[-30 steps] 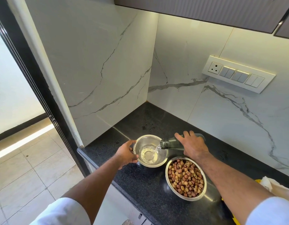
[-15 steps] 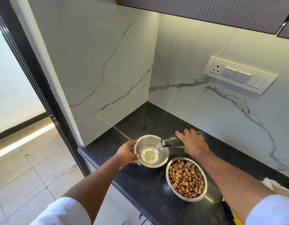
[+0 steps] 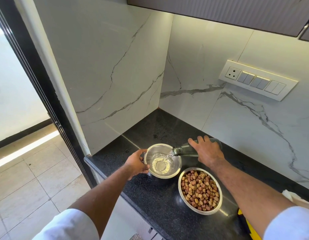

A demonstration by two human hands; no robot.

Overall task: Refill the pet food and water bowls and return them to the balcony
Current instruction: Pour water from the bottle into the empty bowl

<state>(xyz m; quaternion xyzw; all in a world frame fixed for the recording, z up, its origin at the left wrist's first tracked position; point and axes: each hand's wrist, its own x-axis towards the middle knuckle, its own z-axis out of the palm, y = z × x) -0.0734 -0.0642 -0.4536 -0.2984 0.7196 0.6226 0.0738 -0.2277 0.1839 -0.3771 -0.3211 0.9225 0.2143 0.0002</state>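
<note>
1. The steel water bowl (image 3: pixel 174 168) stands on the black speckled bench (image 3: pixel 150 193), close to its front-left corner, with a shallow pool of clear water in its bottom.
2. A thin stream of water (image 3: pixel 167 157) runs from the mouth of a dark glass bottle (image 3: pixel 182 149) into the bowl; the bottle lies nearly level, its mouth over the bowl's right rim.
3. The right hand (image 3: pixel 206 151) has its grip closed over the bottle's body from above, fingers wrapped across it towards the wall.
4. The left hand (image 3: pixel 137 163) has its grip curled on the water bowl's left rim and outer wall, thumb at the top edge.
5. Just beside the water bowl, to its right and nearer the person, sits a second steel bowl (image 3: pixel 182 196) filled with brown kibble (image 3: pixel 200 189); the two rims are close but I cannot tell whether they touch.
6. A yellow object (image 3: pixel 249 226) and a pale cloth (image 3: pixel 296 198) show at the bench's right edge, partly hidden by the right arm.
7. White marble-veined wall panels rise behind, carrying a switch plate (image 3: pixel 257 80) with a socket.
8. To the left, a dark door frame (image 3: pixel 37 70) opens onto a pale tiled floor (image 3: pixel 28 179).
</note>
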